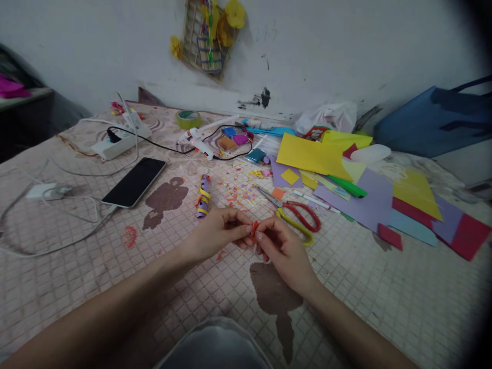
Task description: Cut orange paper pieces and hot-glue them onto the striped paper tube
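Between the fingertips of both hands is a small piece of orange-red paper [254, 228], mostly covered by the fingers. My left hand [220, 229] pinches it from the left, and my right hand [283, 245] pinches it from the right. Just beyond my left hand stands a purple paper roll [203, 197] with yellow bands and dark spots. Scissors [295, 215] with red and yellow handles lie beyond my right hand, blades pointing away to the left. Tiny colored paper scraps [240, 189] are scattered between the roll and the scissors.
On the right lie overlapping sheets of colored paper [357, 200] and a white pen [315, 201]. A white glue gun [200, 143], green tape [188, 119] and bagged colored packets [234, 138] sit at the back. A phone [134, 182], cables and a power strip [119, 143] occupy the left.
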`<state>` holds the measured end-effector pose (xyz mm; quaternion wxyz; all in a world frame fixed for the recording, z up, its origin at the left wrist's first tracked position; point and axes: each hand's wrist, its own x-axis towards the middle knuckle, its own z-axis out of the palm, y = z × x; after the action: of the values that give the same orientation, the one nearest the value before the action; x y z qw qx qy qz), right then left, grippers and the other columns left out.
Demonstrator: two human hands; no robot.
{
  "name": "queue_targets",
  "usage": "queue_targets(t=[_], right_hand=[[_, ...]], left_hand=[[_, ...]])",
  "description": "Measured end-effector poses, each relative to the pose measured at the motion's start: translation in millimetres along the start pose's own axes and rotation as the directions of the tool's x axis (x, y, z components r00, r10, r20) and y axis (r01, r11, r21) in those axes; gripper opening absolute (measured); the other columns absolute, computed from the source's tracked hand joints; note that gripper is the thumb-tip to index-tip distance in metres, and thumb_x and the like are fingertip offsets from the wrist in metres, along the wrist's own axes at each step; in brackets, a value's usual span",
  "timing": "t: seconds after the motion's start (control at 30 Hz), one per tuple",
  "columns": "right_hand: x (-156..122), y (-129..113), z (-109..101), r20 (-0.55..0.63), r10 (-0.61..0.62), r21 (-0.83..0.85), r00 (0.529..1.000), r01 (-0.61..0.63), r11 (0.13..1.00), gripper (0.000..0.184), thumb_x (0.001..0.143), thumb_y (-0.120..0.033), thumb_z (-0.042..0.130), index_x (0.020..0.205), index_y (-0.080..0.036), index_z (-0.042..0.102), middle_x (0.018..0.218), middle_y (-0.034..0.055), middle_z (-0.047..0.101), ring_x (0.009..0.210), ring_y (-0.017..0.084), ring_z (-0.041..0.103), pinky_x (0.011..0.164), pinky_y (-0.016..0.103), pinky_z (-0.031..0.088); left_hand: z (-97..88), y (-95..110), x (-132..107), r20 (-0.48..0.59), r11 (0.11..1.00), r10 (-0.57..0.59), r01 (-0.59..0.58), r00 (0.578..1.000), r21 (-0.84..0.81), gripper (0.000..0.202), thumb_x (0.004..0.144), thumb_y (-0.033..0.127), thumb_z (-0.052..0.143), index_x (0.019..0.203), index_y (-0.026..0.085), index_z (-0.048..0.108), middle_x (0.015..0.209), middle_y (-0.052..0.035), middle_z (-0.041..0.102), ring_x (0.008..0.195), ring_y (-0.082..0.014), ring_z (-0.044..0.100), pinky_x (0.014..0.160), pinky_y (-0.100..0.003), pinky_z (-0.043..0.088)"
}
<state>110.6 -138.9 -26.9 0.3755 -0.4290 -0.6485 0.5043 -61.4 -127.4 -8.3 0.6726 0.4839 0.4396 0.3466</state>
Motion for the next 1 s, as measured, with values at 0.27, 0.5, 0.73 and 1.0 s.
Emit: queue_targets(t=[0.27, 0.5, 0.73, 1.0], right_hand=[[2, -4, 1, -0.039, 0.076, 0.062, 0.996, -0.074, 0.995, 0.019, 0.08, -0.036, 0.06, 0.077, -0.019, 0.051, 0.066, -0.0022, 0.054, 0.051, 0.009, 0.049, 0.043, 0.02, 0.041], [5, 4, -3, 0.015, 0.166, 0.205, 0.986, -0.165, 0.965, 0.018, 0.082, -0.036, 0.056, 0.079, -0.019, 0.053, 0.059, -0.0031, 0.055, 0.049, 0.01, 0.052, 0.041, 0.02, 0.044], [6, 8, -5, 0.047, 0.182, 0.251, 0.982, -0.188, 0.95, 0.017, 0.084, -0.034, 0.055, 0.078, -0.018, 0.054, 0.062, -0.0024, 0.055, 0.052, 0.009, 0.052, 0.041, 0.019, 0.042], [5, 1, -3, 0.042, 0.142, 0.084, 0.989, -0.145, 0.986, 0.021, 0.083, -0.036, 0.054, 0.073, -0.018, 0.053, 0.061, -0.0026, 0.053, 0.049, 0.008, 0.047, 0.041, 0.02, 0.041]], left_hand=[[6.6, -3, -3, -0.019, 0.987, 0.125, -0.123, 0.992, 0.104, 0.011, 0.078, 0.022, 0.06, 0.078, 0.011, 0.059, 0.065, -0.0003, 0.062, 0.059, -0.0082, 0.058, 0.058, -0.021, 0.049], [5.5, -6, -1, 0.005, 0.999, 0.022, -0.022, 1.0, -0.03, 0.01, 0.079, 0.022, 0.059, 0.079, 0.012, 0.056, 0.065, -0.0006, 0.064, 0.061, -0.0093, 0.062, 0.061, -0.023, 0.05], [3.9, -10, 2, 0.038, 0.976, -0.097, 0.103, 0.995, -0.193, 0.017, 0.081, 0.029, 0.058, 0.08, 0.012, 0.054, 0.068, -0.0022, 0.066, 0.061, -0.009, 0.062, 0.062, -0.022, 0.049], [6.9, -10, 0, -0.007, 0.992, 0.08, -0.079, 0.997, 0.1, 0.022, 0.081, 0.034, 0.059, 0.077, 0.012, 0.054, 0.062, 0.0001, 0.061, 0.053, -0.0085, 0.057, 0.053, -0.021, 0.048]])
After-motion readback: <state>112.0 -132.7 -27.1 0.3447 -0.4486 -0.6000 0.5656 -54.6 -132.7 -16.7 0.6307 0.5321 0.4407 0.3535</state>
